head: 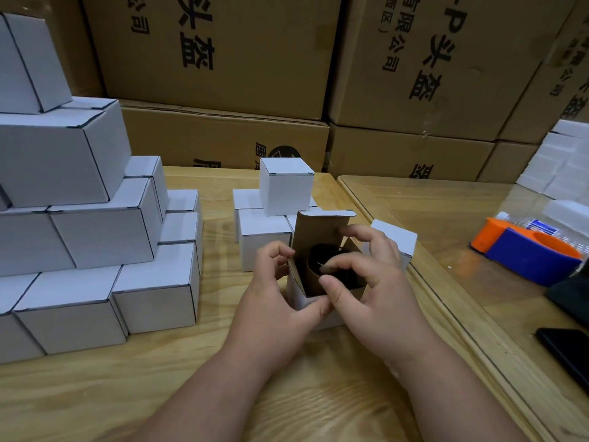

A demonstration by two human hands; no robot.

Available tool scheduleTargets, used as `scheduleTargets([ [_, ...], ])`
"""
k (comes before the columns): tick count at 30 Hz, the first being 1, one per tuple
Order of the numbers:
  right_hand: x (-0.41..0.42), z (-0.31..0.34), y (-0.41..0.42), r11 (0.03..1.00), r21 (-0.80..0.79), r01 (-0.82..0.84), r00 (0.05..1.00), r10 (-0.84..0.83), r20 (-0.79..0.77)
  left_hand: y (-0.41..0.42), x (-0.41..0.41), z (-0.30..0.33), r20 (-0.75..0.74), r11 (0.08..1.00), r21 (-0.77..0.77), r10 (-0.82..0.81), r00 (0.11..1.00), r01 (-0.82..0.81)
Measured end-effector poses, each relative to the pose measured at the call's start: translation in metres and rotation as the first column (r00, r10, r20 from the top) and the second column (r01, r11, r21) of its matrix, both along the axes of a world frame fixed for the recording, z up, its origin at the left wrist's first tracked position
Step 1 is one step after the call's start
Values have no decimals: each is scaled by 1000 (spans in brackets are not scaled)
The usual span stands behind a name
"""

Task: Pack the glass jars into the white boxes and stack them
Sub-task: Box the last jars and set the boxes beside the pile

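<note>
Open box [314, 291], jar [322, 261] inside, gripped by left hand [280, 282] and right hand [369, 269]; flaps at 12 o'clock may be creased if forced.

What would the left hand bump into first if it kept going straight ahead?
Most likely the closed white box just beyond the left hand, which grips the open box with curled fingers. Depth is hard to judge from this one view.

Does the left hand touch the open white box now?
Touching. The head view shows the left hand pinching the open white box at its left flap and front corner.
</note>
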State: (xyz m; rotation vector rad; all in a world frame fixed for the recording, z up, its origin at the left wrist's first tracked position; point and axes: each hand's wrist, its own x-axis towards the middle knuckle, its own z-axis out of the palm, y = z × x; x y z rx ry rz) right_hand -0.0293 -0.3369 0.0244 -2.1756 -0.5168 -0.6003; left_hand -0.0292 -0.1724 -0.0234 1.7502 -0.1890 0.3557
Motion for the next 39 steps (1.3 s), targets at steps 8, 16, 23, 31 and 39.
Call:
scheduleTargets([
  [8,3,-2,-6,996,-94,8,998,-14,-66,0,-2,3,-7,1000,15,-14,1000,14],
  [16,1,-2,-2,966,258,24,1000,-22,-7,1,-2,4,9,999,27,-22,1000,22],
  [23,14,-12,0,707,699,109,958,112,-262,2,-2,5,24,997,68,-33,999,32],
  [31,16,-19,2,747,647,152,902,162,-399,1,-2,7,29,993,106,-62,998,59],
  [39,15,-19,6,698,714,54,884,300,-359,3,-4,9,108,993,117,-6,994,-7],
])
